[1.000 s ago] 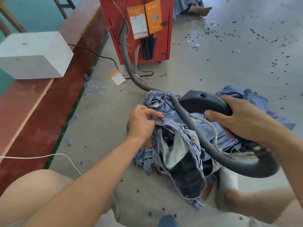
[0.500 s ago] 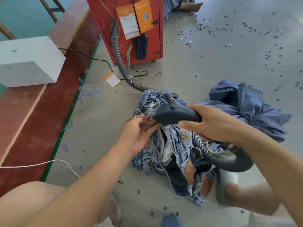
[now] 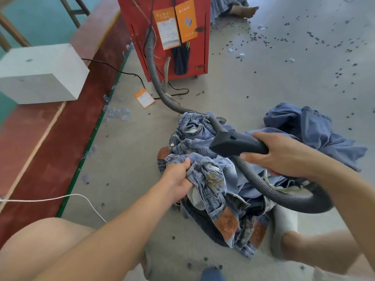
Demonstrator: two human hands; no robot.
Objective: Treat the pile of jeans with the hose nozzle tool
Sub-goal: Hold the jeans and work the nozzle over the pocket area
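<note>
The pile of jeans (image 3: 213, 179) lies crumpled on the concrete floor (image 3: 263, 82), directly in front of the seated person and between their legs. The left hand (image 3: 178, 179) has its grip clamped on a bunched fold of denim at the pile's left edge, probably to lift and stretch that patch so the tool can pass over a taut surface rather than loose cloth. The right hand (image 3: 280, 157) has its grip wrapped round the handle of the black hose nozzle (image 3: 231, 142), whose flared mouth points left and hovers just above the top pair — close to the held fold, though whether it touches the fabric is hard to tell.

The ribbed grey hose (image 3: 158, 84) runs from the red machine (image 3: 168, 37) across the floor, climbs over the pile, loops under the right wrist and curls back behind it; that slack loop looks like enough for short sweeps, but it drapes over the jeans and could snag when a pair is turned. A separate heap of plainer blue cloth (image 3: 312, 130) lies just right of the pile. Open floor lies to the left, up to the green-edged red platform (image 3: 60, 128) carrying a white block (image 3: 40, 74) — room to spread or set aside pairs. A white-socked foot (image 3: 284, 226) rests against the pile's right side.
</note>
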